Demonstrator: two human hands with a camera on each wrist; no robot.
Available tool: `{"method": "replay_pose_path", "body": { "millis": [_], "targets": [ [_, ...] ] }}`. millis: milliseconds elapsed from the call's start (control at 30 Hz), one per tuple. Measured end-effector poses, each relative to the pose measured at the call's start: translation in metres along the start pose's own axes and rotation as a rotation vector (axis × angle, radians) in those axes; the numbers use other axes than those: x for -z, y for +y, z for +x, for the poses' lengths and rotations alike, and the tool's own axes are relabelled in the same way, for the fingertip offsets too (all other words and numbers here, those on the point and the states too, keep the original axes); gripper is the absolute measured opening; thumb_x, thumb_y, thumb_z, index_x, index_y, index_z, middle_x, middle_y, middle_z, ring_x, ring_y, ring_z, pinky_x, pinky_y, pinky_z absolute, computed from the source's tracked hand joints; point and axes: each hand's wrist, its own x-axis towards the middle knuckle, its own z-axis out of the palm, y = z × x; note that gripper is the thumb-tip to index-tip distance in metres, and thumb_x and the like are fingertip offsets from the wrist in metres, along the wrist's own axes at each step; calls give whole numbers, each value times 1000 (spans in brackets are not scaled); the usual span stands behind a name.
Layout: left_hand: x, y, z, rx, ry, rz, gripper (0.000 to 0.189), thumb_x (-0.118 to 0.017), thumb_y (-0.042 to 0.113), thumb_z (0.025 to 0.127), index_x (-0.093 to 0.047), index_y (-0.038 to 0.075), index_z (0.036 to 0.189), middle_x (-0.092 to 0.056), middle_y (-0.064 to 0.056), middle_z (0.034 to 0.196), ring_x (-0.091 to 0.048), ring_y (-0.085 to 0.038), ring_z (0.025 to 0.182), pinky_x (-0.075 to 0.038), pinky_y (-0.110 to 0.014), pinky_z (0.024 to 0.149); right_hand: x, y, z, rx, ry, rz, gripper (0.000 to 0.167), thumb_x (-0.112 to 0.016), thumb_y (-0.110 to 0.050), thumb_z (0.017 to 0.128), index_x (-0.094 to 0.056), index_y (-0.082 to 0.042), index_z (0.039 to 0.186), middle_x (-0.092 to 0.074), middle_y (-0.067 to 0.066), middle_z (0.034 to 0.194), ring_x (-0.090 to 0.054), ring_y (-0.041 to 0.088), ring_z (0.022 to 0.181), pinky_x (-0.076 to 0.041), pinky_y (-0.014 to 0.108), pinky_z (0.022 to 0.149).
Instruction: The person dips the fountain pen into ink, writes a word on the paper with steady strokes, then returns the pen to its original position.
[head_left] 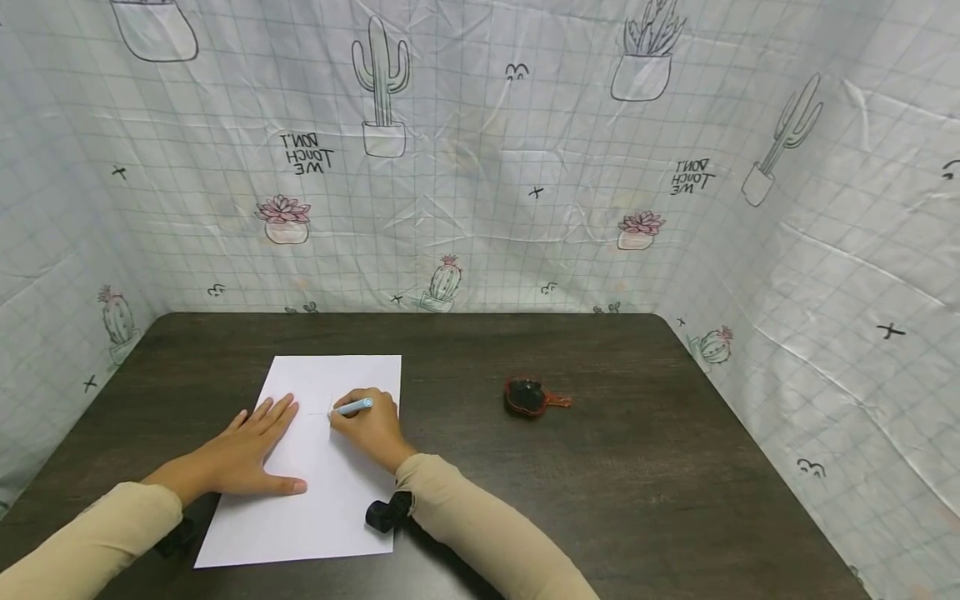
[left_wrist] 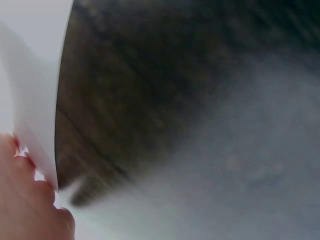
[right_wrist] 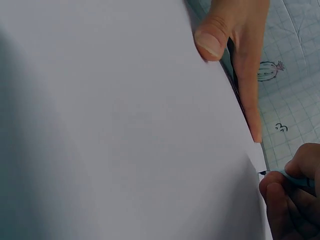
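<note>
A white sheet of paper (head_left: 337, 508) lies on the left part of the dark table. My left hand (head_left: 243, 458) rests flat across its left edge, fingers spread and thumb out on the sheet. Between the thumb and fingers of my right hand (head_left: 378, 432) is a light blue pen (head_left: 356, 407). Faint thin lines cross near the pen's tip, on the upper half of the sheet. In the right wrist view the pen (right_wrist: 300, 180) has its dark tip at the paper. The left wrist view catches only part of the left hand (left_wrist: 30, 200), beside the paper's edge.
To the right on the table (head_left: 637, 492) lies a small paddle-shaped object (head_left: 527, 396) with a dark face, reddish-brown rim and short handle. A cloth (head_left: 480, 167) printed with cacti hangs behind the table and along its sides.
</note>
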Motion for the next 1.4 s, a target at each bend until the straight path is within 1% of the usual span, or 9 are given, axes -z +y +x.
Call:
{"method": "replay_pose_path", "body": {
  "millis": [200, 433, 600, 900, 1133, 1400],
  "targets": [
    [-1, -1, 1, 2, 3, 4, 117, -65, 72, 72, -19, -1, 151, -14, -21, 158, -12, -49, 142, -7, -70, 107, -1, -3, -6, 32, -6, -22, 6, -69, -7, 78, -74, -9, 77, -69, -4, 65, -48, -10, 52, -41, 9, 49],
    [-3, -1, 0, 4, 11, 4, 117, -65, 72, 71, -19, -1, 151, -15, -21, 158, -12, -49, 142, -8, -71, 106, -3, -7, -12, 33, -19, -41, 5, -71, -9, 77, -75, -12, 76, -68, -7, 62, -46, -12, 52, -40, 8, 49],
    [-4, -2, 0, 1, 15, -3, 116, -66, 70, 72, -19, 0, 151, -15, -21, 158, -12, -49, 142, -7, -71, 106, -5, -11, -17, 27, -33, -29, 6, -71, -8, 76, -75, -12, 76, -68, -6, 63, -46, -11, 51, -40, 8, 48],
    [-5, -2, -1, -10, 21, -20, 115, -67, 68, 73, -19, 0, 151, -14, -20, 158, -11, -49, 142, -7, -72, 105, -14, -17, -25, 78, -81, -53, 7, -70, -7, 78, -76, -9, 80, -70, -5, 65, -45, -14, 52, -40, 6, 49],
    [-6, -2, -1, -23, 25, -24, 114, -67, 67, 73, -18, 0, 152, -14, -20, 158, -11, -49, 142, -7, -72, 105, -18, -20, -29, 79, -124, -29, 6, -71, -8, 80, -76, -8, 83, -71, -5, 67, -46, -15, 54, -41, 6, 51],
    [-3, 0, -3, -22, 23, -40, 113, -68, 65, 74, -18, -1, 151, -13, -21, 158, -11, -50, 141, -7, -73, 105, -19, -20, -28, 86, -126, -16, 4, -73, -9, 80, -76, -8, 83, -71, -4, 69, -46, -15, 54, -41, 6, 51]
  ]
}}
